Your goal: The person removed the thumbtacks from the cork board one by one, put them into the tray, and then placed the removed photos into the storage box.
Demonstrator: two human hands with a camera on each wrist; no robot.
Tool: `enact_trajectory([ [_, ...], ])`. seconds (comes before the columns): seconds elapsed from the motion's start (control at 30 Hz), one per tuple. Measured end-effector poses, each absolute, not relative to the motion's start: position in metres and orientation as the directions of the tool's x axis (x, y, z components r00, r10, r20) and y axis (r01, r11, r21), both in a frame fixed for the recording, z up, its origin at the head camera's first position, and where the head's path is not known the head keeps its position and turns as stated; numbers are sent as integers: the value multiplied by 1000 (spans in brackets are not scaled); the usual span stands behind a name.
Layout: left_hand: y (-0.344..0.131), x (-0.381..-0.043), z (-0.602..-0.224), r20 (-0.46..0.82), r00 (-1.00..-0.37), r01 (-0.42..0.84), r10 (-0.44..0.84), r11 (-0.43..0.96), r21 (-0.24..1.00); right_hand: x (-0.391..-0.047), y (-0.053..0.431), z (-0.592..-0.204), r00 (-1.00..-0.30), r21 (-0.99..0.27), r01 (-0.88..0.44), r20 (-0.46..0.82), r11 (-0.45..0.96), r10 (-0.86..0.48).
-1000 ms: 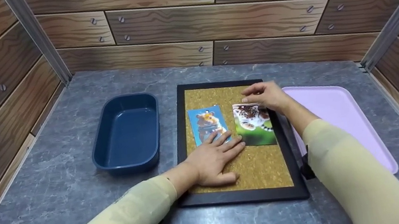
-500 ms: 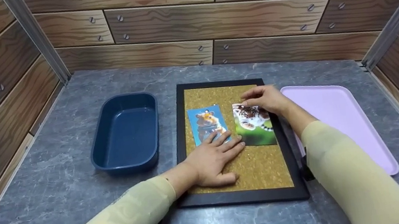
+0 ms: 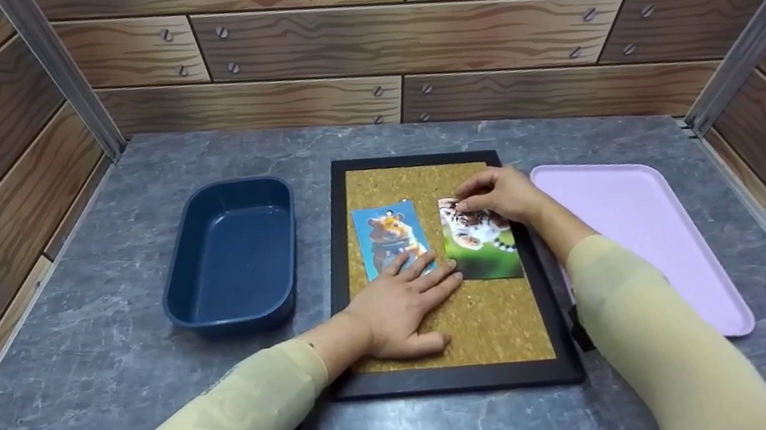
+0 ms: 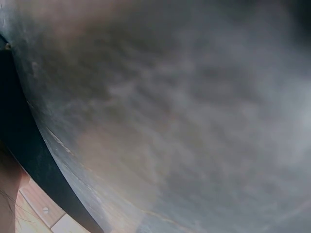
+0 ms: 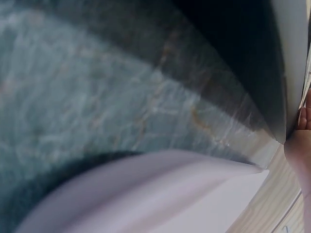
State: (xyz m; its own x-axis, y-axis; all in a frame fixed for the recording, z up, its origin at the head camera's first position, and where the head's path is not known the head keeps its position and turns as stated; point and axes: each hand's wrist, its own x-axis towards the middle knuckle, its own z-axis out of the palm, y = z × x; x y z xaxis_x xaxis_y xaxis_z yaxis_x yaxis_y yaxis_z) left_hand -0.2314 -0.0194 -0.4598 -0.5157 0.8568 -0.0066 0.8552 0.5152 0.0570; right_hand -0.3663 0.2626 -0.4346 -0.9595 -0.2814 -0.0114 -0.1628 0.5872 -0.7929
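Observation:
In the head view, a black-framed cork board (image 3: pixel 484 323) lies flat on the table. A hamster picture (image 3: pixel 384 226) on blue sits on its left, with a small shiny pin (image 3: pixel 388 212) near the top. To its right is a tiger cub picture (image 3: pixel 481 254) on green. My left hand (image 3: pixel 395 312) rests palm down with fingers spread, covering the hamster picture's lower part and touching the tiger picture's edge. At the tiger picture's top edge, my right hand (image 3: pixel 501 197) has its thumb on the picture and its index finger just above; what lies under the fingertips is hidden.
A deep blue bin (image 3: pixel 227 256) stands left of the board. The flat lilac tray (image 3: pixel 626 229) lies to the right, partly under the right forearm; its edge (image 5: pixel 160 170) shows in the right wrist view. Wood-patterned walls (image 3: pixel 304 49) enclose the grey table (image 3: pixel 106 278).
My right hand has come down and slightly left, from just above the tiger picture onto its top edge, covering the shiny spot there. My left hand stays in place on the board.

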Motion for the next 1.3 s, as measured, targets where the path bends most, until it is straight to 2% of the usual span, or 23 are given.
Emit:
enact_trajectory([
  [0.67, -21, -231, -460, 16, -513, 857, 858, 511, 67, -365, 259, -436, -957, -729, -221, 33, 648, -288],
  [1.3, -20, -231, -458, -2, -518, 854, 855, 517, 66, -365, 259, -436, -955, -737, -207, 10, 643, -297],
])
